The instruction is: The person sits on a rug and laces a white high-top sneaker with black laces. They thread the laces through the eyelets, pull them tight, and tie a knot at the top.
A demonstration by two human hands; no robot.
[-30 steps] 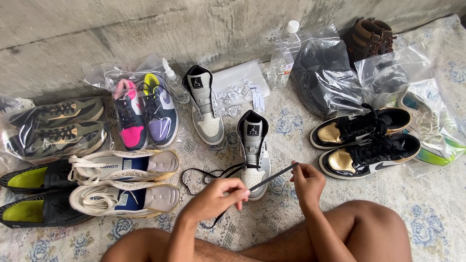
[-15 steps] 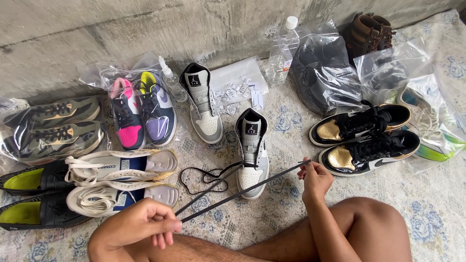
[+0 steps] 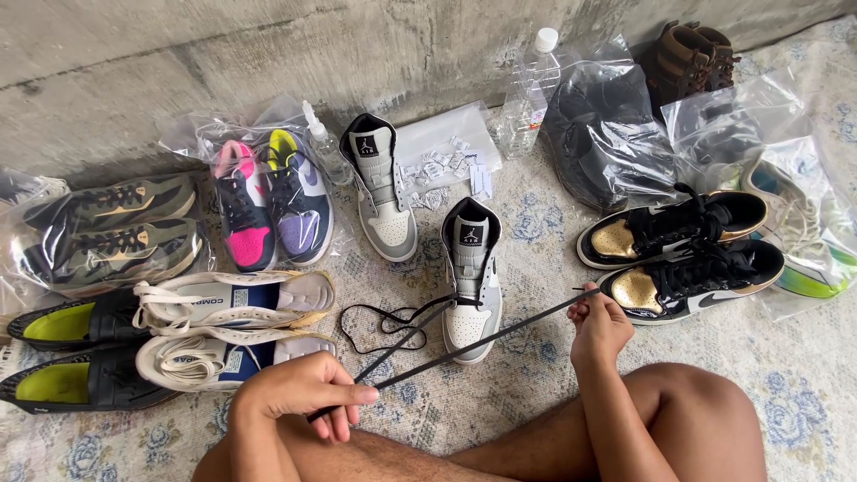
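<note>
- Where the patterned rug [image 3: 803, 393] meets the concrete wall [image 3: 223, 62] at far left, a bagged pair of olive sneakers [image 3: 112, 234] lies flat, with two black shoes with lime insoles [image 3: 67, 353] below it.
- Just right of those, a cream and blue pair [image 3: 228, 326] lies on its side, loose cream laces spilling over it; above it a pink, purple and yellow pair [image 3: 268, 201] sits in a clear bag, a small clear bottle [image 3: 323, 152] beside it.
- Low in the picture, the left hand [image 3: 299, 397] is closed in a pinch on the near end of a black shoelace [image 3: 500, 332], fingers curled around it above the bare thigh.
- The shoelace runs taut up and to the right, crossing the toe of a grey and white high-top [image 3: 473, 277] that stands upright on the rug; more of the lace lies in loose loops just left of that shoe.
- A second, matching high-top [image 3: 379, 196] stands behind it, next to a flat bag of small white packets [image 3: 446, 156] and a clear plastic water bottle [image 3: 528, 94].
- The right hand [image 3: 596, 323] is closed in a pinch on the far end of the shoelace, above the raised right knee.
- Just beyond that hand sits a black and gold pair [image 3: 683, 254], laced in black.
- Behind it a dark bagged shoe [image 3: 607, 143] and brown boots [image 3: 687, 54] lean near the wall; at far right lies a bagged white and green shoe [image 3: 803, 241].
</note>
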